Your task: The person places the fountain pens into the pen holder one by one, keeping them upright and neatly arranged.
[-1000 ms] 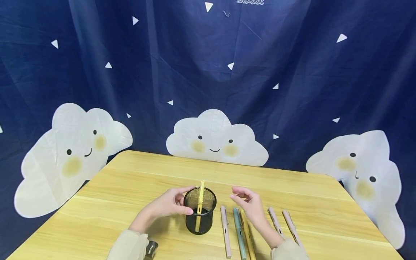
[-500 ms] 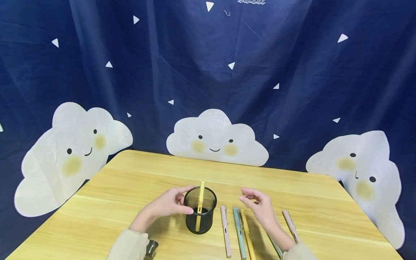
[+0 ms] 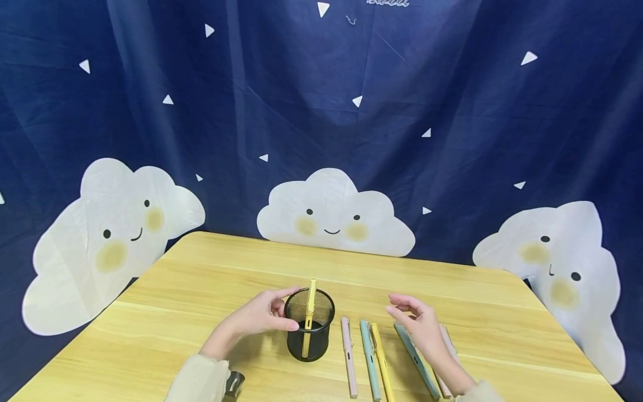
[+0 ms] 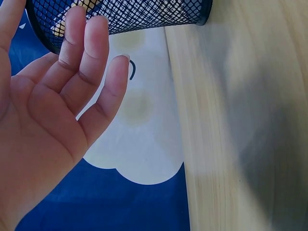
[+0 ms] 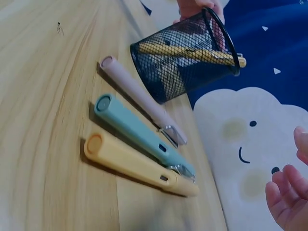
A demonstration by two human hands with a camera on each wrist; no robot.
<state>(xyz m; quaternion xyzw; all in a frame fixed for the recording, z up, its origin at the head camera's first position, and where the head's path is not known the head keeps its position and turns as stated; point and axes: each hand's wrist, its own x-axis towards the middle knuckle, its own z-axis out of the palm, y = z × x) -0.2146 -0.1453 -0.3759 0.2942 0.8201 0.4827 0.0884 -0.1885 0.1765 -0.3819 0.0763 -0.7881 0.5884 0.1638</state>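
Note:
My left hand (image 3: 258, 312) holds the rim of a black mesh pen cup (image 3: 321, 345), thumb at the near side and index finger behind. Its other fingers bend loosely beside the mesh in the left wrist view. One yellow pen (image 3: 311, 301) leans upright in the cup. On the table at the cup's right lie a lilac pen (image 3: 349, 357), a teal pen (image 3: 369, 357) and a yellow pen (image 3: 383, 363). My right hand (image 3: 419, 324), fingers loosely bent with nothing in them, hovers above another teal pen (image 3: 416, 357) and partly covers a second lilac pen (image 3: 449, 341).
The wooden table (image 3: 241, 262) ends at the back against a blue curtain (image 3: 321, 128) printed with white clouds. A small black object (image 3: 234, 385) shows by the left sleeve. Something yellowish lies partly hidden under my right wrist.
My right hand has moved to the right over the pens, uncovering the teal pen there and covering part of the pens farther right. The left hand and cup stay put.

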